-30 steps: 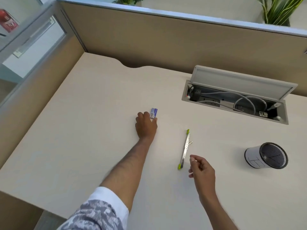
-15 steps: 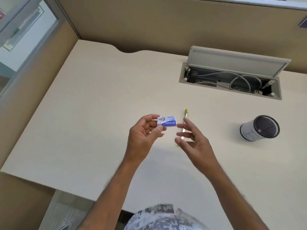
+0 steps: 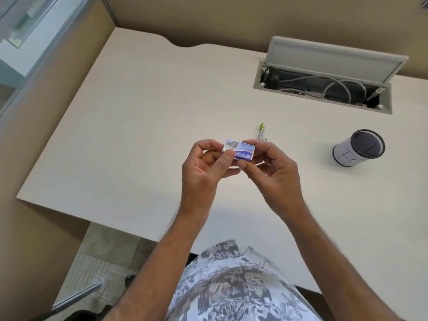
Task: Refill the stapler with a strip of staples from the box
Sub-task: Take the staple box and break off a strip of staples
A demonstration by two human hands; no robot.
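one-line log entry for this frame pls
phase: opening box | left hand + right hand: hold staple box | stapler: on desk

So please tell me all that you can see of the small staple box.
The staple box is a small flat rectangular carton, seemingly printed card, white and purple-blue with a partly readable brand word. It looks closed and is held above the desk, lying roughly level. The left hand pinches its left end, the right hand its right end. Nothing else touches it.

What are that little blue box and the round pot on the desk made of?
The staple box, held by both hands, looks like thin printed cardboard: folded edges, slightly glossy print. The pot, lying on its side, seems white plastic or coated metal with a dark, perhaps mesh, inside; too blurred to be sure.
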